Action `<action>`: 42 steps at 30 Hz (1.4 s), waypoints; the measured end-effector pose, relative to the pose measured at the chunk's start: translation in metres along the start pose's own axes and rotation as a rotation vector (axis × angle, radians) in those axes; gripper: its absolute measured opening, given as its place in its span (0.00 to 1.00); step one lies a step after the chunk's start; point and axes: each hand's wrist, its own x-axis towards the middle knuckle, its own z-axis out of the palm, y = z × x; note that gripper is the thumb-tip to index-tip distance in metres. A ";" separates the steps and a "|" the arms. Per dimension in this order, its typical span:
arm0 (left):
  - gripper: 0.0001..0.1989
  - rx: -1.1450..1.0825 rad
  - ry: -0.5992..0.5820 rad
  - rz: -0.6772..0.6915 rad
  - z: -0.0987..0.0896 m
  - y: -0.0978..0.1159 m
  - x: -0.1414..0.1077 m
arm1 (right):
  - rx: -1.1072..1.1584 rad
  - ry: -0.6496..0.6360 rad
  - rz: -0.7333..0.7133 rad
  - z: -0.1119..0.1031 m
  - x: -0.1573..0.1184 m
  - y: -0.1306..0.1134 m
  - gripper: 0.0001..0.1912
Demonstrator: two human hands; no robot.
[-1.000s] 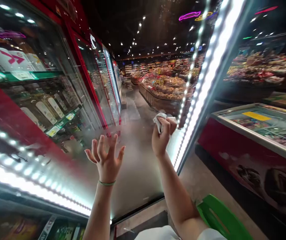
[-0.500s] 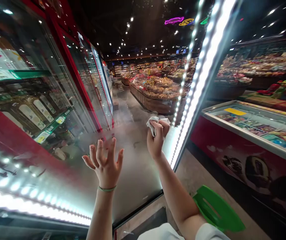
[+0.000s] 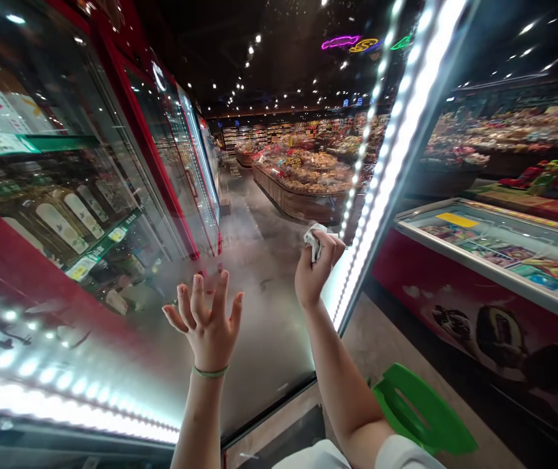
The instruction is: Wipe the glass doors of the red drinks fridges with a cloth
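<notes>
A fogged glass door (image 3: 269, 326) fills the middle of the view, edged on the right by a bright strip of lights (image 3: 386, 163). My left hand (image 3: 209, 326) is spread with its fingers apart against the glass, a thin green band (image 3: 211, 373) around its wrist. In my right hand (image 3: 314, 277) a crumpled white cloth (image 3: 314, 240) is bunched between thumb and fingers, close to the glass near the light strip. Whether it is cloth or paper I cannot tell for sure. The glass is hazy low down and clearer above.
Shelves of bottles (image 3: 66, 212) show at the left beside a red cabinet frame (image 3: 137, 130). To the right stands a chest freezer (image 3: 484, 299) with packages inside. A green plastic object (image 3: 425, 410) is low beside my right arm. Food displays (image 3: 308, 189) lie beyond the glass.
My right hand has moved a little to the right with the white cloth, nearer the light strip. My left hand has stayed almost in place.
</notes>
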 end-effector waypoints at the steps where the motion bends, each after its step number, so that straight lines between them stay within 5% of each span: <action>1: 0.38 -0.005 -0.001 -0.005 0.000 0.000 0.000 | 0.004 -0.011 -0.009 -0.001 -0.001 0.000 0.14; 23: 0.33 -0.075 -0.048 -0.096 0.000 0.002 -0.004 | -0.070 -0.080 -0.102 0.005 -0.007 0.001 0.09; 28: 0.33 -0.068 -0.060 -0.094 0.003 0.001 -0.007 | -0.080 0.024 -0.065 0.006 -0.003 -0.002 0.06; 33: 0.32 -0.115 -0.062 -0.137 0.005 0.001 -0.008 | -0.056 -0.068 -0.115 0.008 -0.005 -0.008 0.09; 37: 0.33 -0.089 -0.064 -0.112 0.006 0.001 -0.008 | -0.063 0.041 -0.044 0.012 -0.005 -0.010 0.06; 42: 0.33 -0.080 -0.065 -0.115 0.004 0.002 -0.007 | -0.048 -0.056 -0.084 0.014 -0.007 -0.014 0.09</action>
